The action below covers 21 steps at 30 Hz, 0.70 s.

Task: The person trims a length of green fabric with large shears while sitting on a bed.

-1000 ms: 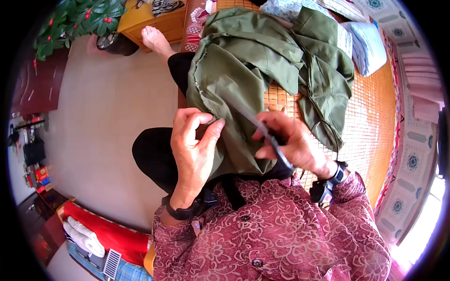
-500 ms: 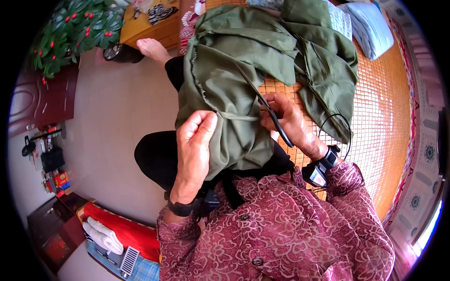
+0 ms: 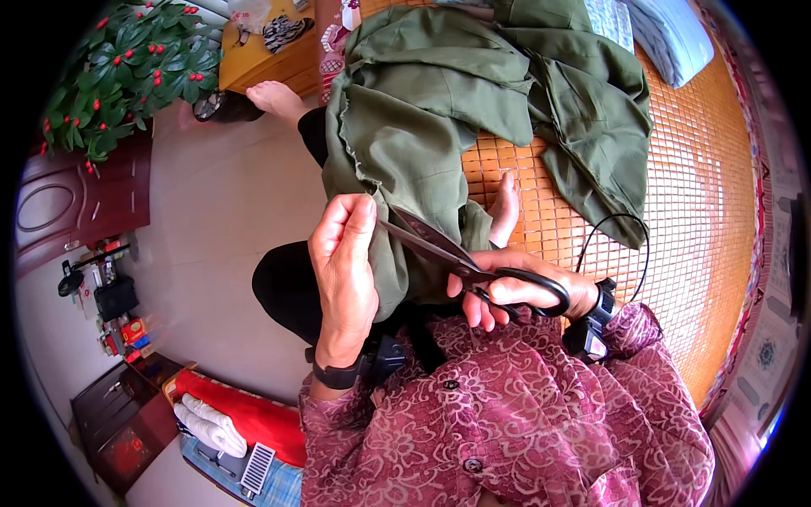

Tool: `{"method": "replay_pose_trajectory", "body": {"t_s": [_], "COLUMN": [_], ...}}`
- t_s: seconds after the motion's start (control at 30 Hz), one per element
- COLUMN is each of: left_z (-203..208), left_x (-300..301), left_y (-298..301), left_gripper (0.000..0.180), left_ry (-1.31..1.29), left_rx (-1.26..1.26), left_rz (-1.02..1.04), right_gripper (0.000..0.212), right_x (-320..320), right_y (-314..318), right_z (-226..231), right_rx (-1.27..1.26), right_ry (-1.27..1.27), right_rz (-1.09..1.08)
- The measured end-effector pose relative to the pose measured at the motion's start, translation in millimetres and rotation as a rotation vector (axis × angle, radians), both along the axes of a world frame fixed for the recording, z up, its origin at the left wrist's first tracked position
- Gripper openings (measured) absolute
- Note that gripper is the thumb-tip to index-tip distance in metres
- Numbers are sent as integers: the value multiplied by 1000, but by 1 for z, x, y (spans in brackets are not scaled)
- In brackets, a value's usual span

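Observation:
A large olive-green cloth garment (image 3: pixel 414 127) with a frayed edge lies across my legs and the mat. My left hand (image 3: pixel 345 253) pinches that frayed edge between thumb and fingers. Black-handled scissors (image 3: pixel 435 248) are in my right hand (image 3: pixel 515 291), thumb and fingers at the handle loops. Their blades are parted and point up and left, with the tips beside the cloth close to my left fingertips. Whether the blades touch the cloth I cannot tell.
Under the cloth is a tan tile-pattern mat (image 3: pixel 684 194), with a folded light-blue pillow (image 3: pixel 672 38) at its far end. A leafy plant with red berries (image 3: pixel 127 76) stands far left, near a wooden cabinet (image 3: pixel 270 59). A black cord (image 3: pixel 646 253) loops by my right wrist.
My right hand has swung the scissors round: lying closed along the hand before, they now point left with blades apart near my left fingers. The left hand keeps its pinch.

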<state>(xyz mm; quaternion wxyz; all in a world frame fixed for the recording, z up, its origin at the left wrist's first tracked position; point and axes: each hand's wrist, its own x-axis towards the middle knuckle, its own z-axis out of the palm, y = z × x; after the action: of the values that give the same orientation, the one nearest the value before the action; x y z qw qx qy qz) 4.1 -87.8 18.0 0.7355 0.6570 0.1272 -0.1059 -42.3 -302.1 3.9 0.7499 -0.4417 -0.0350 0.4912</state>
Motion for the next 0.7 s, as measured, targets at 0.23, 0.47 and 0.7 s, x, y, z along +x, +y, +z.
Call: {"method": "replay_pose_trajectory", "body": {"t_s": [0.23, 0.47, 0.7], "left_z": [-6, -6, -8], "left_x": [-10, -14, -17], "left_y": [9, 13, 19], "left_gripper": [20, 21, 22], "left_ry": [-82, -107, -109], "left_rx": [140, 113, 120], "left_rz": [9, 29, 40], "right_gripper": [65, 65, 64], "right_x": [-17, -16, -16], "right_y": [12, 19, 25], "right_z": [-6, 0, 4], "right_rx": [36, -14, -45], "right_ry": [48, 59, 58], "right_rz": [-49, -56, -57]}}
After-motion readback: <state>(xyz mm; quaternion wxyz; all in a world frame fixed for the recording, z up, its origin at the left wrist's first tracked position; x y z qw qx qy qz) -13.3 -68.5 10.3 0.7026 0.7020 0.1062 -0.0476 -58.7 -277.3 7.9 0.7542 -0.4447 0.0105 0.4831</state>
